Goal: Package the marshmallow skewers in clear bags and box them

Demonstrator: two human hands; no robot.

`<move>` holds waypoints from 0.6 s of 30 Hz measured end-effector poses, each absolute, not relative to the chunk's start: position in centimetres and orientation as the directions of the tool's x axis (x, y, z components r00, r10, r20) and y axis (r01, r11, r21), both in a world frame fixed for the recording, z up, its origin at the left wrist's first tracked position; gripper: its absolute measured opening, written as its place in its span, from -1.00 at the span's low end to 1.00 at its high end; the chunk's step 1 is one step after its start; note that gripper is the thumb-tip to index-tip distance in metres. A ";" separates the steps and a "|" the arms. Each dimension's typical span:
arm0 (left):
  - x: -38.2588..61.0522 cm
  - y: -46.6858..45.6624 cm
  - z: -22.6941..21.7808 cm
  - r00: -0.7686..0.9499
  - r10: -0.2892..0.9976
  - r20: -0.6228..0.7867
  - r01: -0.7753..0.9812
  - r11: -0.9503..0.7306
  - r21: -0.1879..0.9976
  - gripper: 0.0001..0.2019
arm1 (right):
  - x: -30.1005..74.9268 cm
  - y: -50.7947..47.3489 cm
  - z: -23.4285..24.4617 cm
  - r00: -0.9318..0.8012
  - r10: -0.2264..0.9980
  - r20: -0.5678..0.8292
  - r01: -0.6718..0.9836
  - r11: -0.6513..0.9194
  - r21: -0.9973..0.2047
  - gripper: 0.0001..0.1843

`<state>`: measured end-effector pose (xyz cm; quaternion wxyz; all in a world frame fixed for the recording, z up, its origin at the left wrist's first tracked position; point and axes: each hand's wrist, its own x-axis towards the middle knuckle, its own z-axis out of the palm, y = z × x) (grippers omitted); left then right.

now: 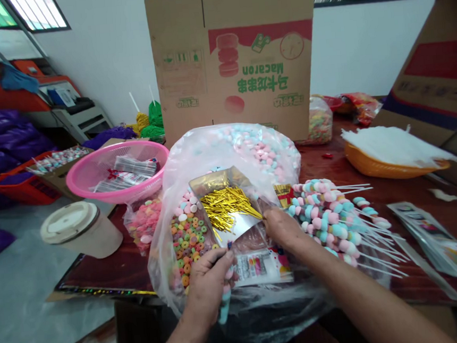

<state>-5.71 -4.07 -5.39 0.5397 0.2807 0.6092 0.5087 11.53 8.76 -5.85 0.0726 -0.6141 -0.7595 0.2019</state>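
Observation:
My left hand [209,274] is closed around a wrapped marshmallow skewer [225,302], whose blue and pink pieces show below the fingers. My right hand [283,228] pinches at the right end of a pile of gold twist ties [227,206]; its fingertips partly hide the tie they grip. The ties lie in an opened clear packet on a large plastic bag [161,252]. Colourful ring candies [189,241] and pink and blue marshmallows [267,155] fill parts of this bag. Beneath the ties lies a printed wrapper [256,268].
Marshmallow skewers [332,221] are heaped at the right, near flat printed wrappers [438,244]. An orange basket [392,168] stands behind them. At left are a pink basket [87,176], a lidded cup [102,236] and a bag of pink candies [145,221]. A tall cardboard box [186,52] stands behind.

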 end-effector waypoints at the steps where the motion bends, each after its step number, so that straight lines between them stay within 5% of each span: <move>1: -5.7 -3.9 -5.1 -0.247 0.863 -0.441 -0.310 0.361 0.880 -0.75 | 11.6 8.9 -6.1 -0.226 0.965 -0.130 0.912 0.163 -0.376 -0.80; 10: -4.3 -2.0 -4.1 -0.043 0.865 -0.501 -0.538 0.402 0.741 -0.68 | 13.9 5.8 -3.5 -0.335 0.942 -0.004 0.851 0.301 -0.429 -0.69; 14: -3.0 -1.4 -3.9 -0.014 0.895 -0.446 -0.606 0.347 0.716 -0.67 | 12.8 2.3 -3.4 -0.532 0.844 -0.070 0.627 0.338 -0.702 -0.70; 18: -2.3 -1.8 -3.6 -0.059 0.909 -0.413 -0.554 0.315 0.771 -0.70 | 11.9 0.1 -4.1 -0.552 0.831 -0.060 0.384 0.190 -0.904 -0.80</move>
